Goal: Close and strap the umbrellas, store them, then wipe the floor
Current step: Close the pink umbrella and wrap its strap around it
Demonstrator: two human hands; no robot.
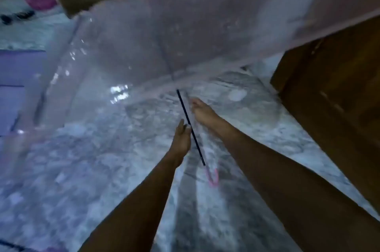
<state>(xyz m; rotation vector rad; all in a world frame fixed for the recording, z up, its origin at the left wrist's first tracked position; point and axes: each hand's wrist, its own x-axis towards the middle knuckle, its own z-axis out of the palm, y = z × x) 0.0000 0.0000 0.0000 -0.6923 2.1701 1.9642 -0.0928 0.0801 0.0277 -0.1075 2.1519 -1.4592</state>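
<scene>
Over the marble floor (82, 169), the open clear pink umbrella (164, 36) lies tipped toward the wooden door (339, 97), left hand (182, 138) touching its black shaft (190, 126) with fingers straight, right hand (202, 113) reaching alongside, its grip too blurred to tell.

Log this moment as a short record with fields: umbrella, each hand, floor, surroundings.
umbrella: clear canopy open, dark shaft, pink handle
left hand: against the shaft, grip unclear
right hand: beside the shaft, nearer the canopy, blurred
floor: pale marbled tiles
surroundings: wooden furniture at right
</scene>
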